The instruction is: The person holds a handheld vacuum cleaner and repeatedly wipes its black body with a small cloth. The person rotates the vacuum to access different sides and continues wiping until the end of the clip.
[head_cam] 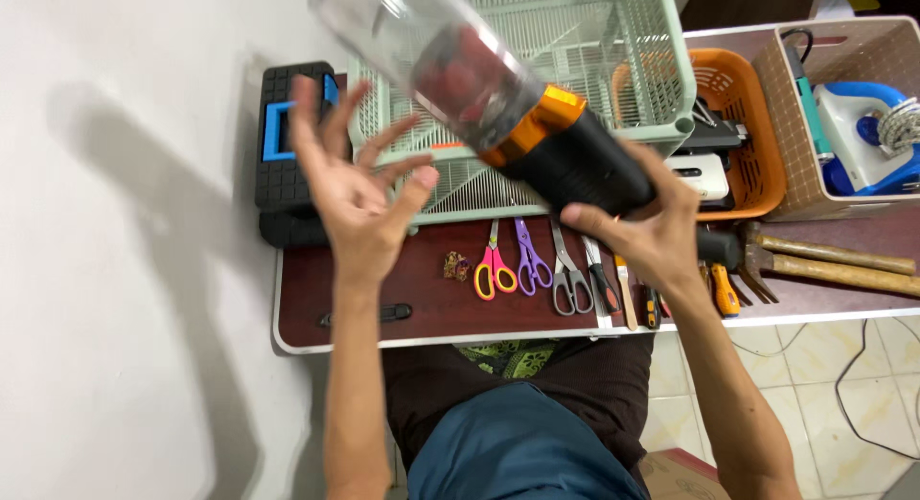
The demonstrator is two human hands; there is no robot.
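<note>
Right hand (pixel 644 233) fingers wrapped around the black base of a clear blender jar (pixel 484 83), held tilted above the table (pixel 431 308); left hand (pixel 356 195) fingers spread, not touching it.

We count 2 hands: left hand (pixel 356 188) mid-left, right hand (pixel 644 233) center-right. 1 blender (pixel 498 93), top center. Scissors along lower center: 3 prs, 1 pink-orange (pixel 494 270), 1 purple (pixel 530 260), 1 grey (pixel 569 279). Baskets up top: 3, green (pixel 661 59), orange (pixel 752 126), beige (pixel 795 145) at upper right. Hammers (pixel 824 260) at right edge: 2. 1 black-blue toolbox (pixel 287 155), upper left.
</note>
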